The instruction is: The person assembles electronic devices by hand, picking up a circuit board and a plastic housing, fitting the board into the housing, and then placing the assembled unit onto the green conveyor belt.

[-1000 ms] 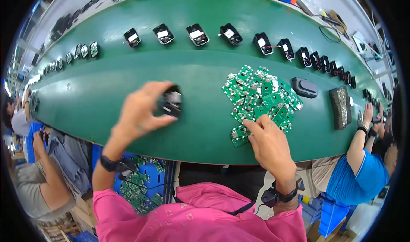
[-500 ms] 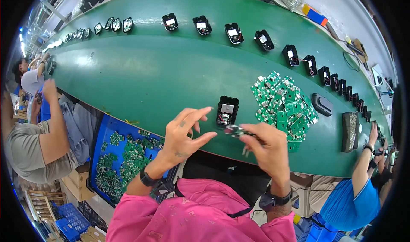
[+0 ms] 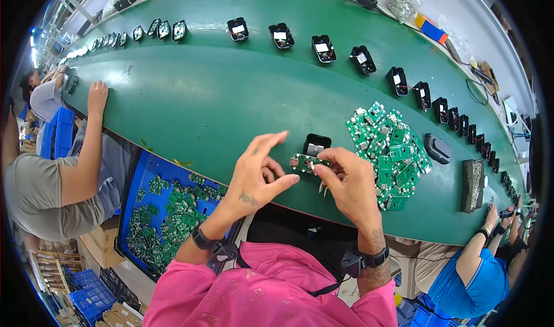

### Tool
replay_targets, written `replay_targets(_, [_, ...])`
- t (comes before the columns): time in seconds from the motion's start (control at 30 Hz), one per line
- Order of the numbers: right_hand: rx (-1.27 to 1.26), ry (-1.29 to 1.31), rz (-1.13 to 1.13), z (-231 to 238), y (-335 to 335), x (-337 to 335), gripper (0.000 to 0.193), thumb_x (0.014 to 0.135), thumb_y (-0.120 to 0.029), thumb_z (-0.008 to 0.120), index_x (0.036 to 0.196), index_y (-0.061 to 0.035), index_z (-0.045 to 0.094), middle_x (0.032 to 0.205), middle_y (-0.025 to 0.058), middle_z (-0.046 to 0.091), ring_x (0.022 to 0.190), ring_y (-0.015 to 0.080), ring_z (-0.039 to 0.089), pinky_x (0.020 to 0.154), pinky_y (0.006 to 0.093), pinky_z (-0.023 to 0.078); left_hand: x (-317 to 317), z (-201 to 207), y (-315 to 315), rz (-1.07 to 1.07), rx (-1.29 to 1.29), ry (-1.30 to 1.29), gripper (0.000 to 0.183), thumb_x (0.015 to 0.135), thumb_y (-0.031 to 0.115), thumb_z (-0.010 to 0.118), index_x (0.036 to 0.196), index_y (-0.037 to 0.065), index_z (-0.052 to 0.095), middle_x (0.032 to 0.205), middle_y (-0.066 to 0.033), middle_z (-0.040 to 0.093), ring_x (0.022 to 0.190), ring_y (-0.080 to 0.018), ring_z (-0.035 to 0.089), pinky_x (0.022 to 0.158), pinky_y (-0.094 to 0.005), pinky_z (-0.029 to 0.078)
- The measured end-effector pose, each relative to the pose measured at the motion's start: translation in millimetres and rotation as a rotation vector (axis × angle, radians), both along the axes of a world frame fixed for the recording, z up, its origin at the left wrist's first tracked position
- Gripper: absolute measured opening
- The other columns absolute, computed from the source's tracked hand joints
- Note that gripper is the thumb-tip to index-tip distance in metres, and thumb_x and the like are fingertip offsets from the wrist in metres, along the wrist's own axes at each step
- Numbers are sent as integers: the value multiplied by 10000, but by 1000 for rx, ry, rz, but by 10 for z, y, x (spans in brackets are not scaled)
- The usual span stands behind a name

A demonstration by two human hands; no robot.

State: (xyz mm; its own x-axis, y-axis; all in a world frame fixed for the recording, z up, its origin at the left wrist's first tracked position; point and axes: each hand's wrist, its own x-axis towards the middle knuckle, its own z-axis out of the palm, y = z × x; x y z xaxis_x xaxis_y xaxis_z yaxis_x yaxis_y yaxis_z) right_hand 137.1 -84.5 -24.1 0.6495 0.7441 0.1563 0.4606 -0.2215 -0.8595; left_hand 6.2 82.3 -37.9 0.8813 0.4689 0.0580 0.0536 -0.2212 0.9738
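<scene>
A: Hands?
B: Right hand (image 3: 348, 183) pinches a small circuit board (image 3: 302, 162) between thumb and fingers. Left hand (image 3: 257, 174) empty, fingers spread, just left of it.
A: Board location?
B: Over the near end of an open black case (image 3: 318, 141) on the green bench (image 3: 213, 108). Can't tell if touching. Board pile (image 3: 393, 154) sits right of the case.

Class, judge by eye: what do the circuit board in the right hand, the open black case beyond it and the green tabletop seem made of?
Circuit board: probably coated resin laminate, green, with small shiny parts that look metallic.
Black case: likely moulded plastic, judging by its rounded corners and dark, smooth walls.
Green tabletop: glossy, reflecting light; perhaps a plastic covering or paint.
</scene>
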Motion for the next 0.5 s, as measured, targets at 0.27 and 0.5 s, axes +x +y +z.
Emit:
replay_targets(0.27, [-41,-19,-233,-55,68,-70,321,838,-18,758,1115,4,597,883,84,614,632,117,612,548,255,497,408,66,179,-421,4,146,594,876,0,666,1439,12,477,1485,-132,405,834,-93,632,650,-242,520])
replay_targets(0.5, [219,145,-283,-118,34,-178,317,852,30,716,1139,22,584,899,84,601,695,127,625,628,265,567,358,-1,46,-316,-279,36,557,899,-4,636,1429,56,477,1227,-125,617,848,-97,641,697,-253,537])
